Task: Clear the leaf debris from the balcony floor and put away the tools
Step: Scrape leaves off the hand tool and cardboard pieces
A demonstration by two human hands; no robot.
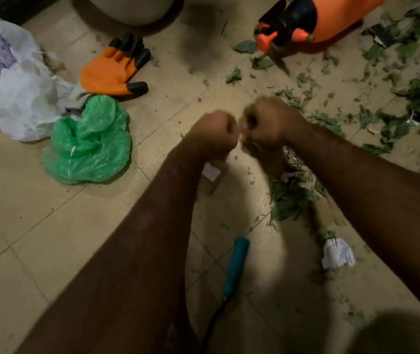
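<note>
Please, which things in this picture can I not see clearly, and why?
Head view:
The left hand and right hand: motion blur; whether they hold anything is unclear.
The teal-handled tool: working end hidden behind the left forearm.
The orange sprayer: cut off by the top edge.
The small box: partly covered by that forearm; label unreadable.

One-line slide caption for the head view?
Left hand and right hand, blurred, close together above floor littered with leaf debris; orange glove and green bag nearby.
</note>
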